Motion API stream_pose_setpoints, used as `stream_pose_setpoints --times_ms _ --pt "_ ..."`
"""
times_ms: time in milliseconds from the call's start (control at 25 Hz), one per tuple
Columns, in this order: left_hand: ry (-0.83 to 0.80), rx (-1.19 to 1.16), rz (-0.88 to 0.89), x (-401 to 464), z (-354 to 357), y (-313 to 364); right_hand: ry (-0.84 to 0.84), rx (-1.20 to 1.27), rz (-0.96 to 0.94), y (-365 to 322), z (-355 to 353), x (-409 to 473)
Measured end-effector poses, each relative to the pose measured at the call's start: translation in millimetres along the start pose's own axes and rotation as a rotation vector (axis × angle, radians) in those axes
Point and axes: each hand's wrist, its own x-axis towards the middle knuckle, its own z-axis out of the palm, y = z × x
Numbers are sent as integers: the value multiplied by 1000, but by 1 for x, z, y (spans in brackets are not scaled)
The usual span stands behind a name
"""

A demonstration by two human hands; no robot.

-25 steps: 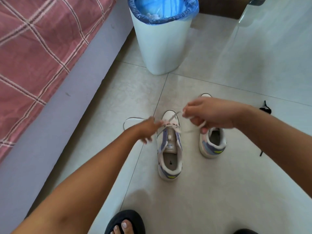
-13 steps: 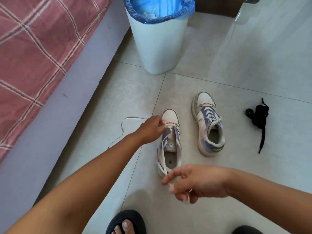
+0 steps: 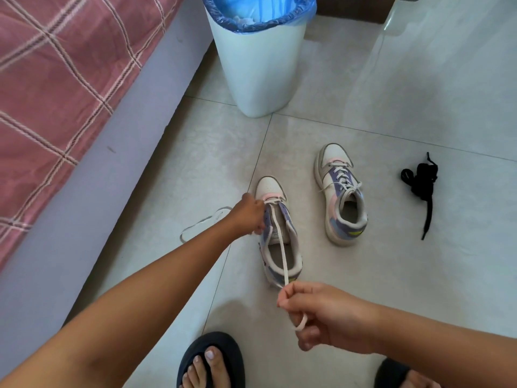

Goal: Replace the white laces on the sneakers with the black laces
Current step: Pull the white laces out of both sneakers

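Nearest, the right hand (image 3: 321,317) pinches the white lace (image 3: 281,253) between fingers and thumb, drawn taut back over the near sneaker (image 3: 279,228). The left hand (image 3: 250,217) grips that sneaker's eyelets, fingers curled. Farther right stand the laced sneaker (image 3: 342,194) and black laces (image 3: 419,183) on the floor (image 3: 419,275).

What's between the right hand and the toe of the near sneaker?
In the head view, the white lace stretches from the right hand over the sneaker.

The only print is a small label on the near sneaker's tongue (image 3: 275,233), just beside the left hand's fingers (image 3: 258,225) (too blurred to read).
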Motion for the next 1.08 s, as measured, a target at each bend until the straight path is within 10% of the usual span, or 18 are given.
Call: stream_pose_setpoints --times_ms 360,600,760,880,1000,1080 --pt "-481 -174 -194 -77 15 -29 -54 -1434 -1171 26 15 -18" --pt "-52 -386 113 -116 3 -1 -66 -1141 -93 22 -22 -14" --pt "-114 200 390 -164 23 10 473 -283 -320 -21 -49 -1" --pt "-249 710 668 -187 44 6 202 160 -131 -39 -42 11" --pt "-456 826 574 -172 38 11 182 67 -56 -32 -38 21" --pt "-278 675 365 -130 16 12 286 -339 -85 -19 -42 22"
